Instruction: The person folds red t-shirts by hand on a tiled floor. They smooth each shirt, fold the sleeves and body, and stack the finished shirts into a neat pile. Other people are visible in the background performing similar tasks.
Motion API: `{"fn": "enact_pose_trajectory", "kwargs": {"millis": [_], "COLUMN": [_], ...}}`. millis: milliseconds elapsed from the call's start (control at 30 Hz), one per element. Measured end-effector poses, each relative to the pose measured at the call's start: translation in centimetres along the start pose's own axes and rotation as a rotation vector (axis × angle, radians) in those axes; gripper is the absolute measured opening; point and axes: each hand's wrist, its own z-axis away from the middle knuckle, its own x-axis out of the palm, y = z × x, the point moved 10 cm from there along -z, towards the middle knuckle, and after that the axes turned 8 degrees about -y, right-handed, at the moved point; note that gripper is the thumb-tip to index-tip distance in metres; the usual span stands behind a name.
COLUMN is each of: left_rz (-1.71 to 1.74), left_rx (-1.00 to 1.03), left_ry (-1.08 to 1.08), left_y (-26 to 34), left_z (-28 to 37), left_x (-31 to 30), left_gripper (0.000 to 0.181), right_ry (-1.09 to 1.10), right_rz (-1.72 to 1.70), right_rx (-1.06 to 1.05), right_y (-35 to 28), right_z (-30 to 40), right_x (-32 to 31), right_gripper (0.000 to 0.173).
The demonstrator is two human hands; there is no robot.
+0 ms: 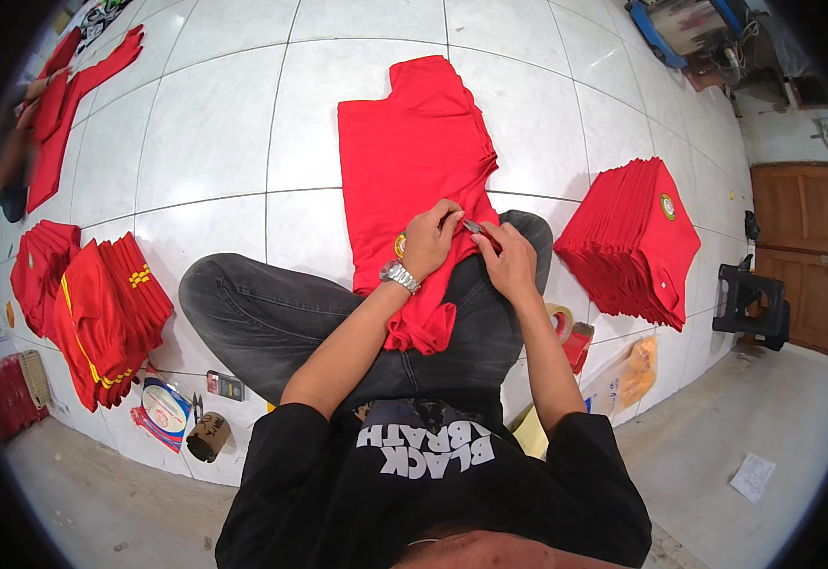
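Note:
A red shirt [407,156] with a round emblem [400,245] lies across the white floor tiles and my lap, its near end bunched. My right hand [510,259] holds small metal thread snips [472,226], the blades pointing at my left fingertips. My left hand [428,238], with a steel watch [399,276] on its wrist, pinches at the shirt just beside the blades. Any thread between those fingertips is too small to make out.
To the right stands a stack of folded red shirts [627,245], near a tape roll [561,323] and a black stool [749,299]. On the left are folded red garments [104,313], another pair of snips [197,407] and a cardboard tube [209,436]. Another person's hand [35,89] touches red cloth.

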Motion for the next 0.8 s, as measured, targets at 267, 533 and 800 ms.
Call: {"fn": "enact_pose_trajectory", "kwargs": {"millis": [267, 533, 800], "left_rz": [0.064, 0.047, 0.087], "left_rx": [0.005, -0.058, -0.046], "left_ry": [0.002, -0.031, -0.029], "left_y": [-0.3, -0.7, -1.7], "left_z": [-0.1, -0.2, -0.2], "left_x": [0.1, 0.1, 0.6], "left_gripper": [0.012, 0.013, 0.014], "right_ry": [-0.002, -0.009, -0.074], "right_rz": [-0.004, -0.044, -0.053], "right_rx": [-0.027, -0.001, -0.006], "right_y": [0.0, 0.4, 1.4], "right_z": [0.0, -0.3, -1.0], "right_x": [0.0, 0.0, 0.8], "right_gripper": [0.029, 0.029, 0.03]}}
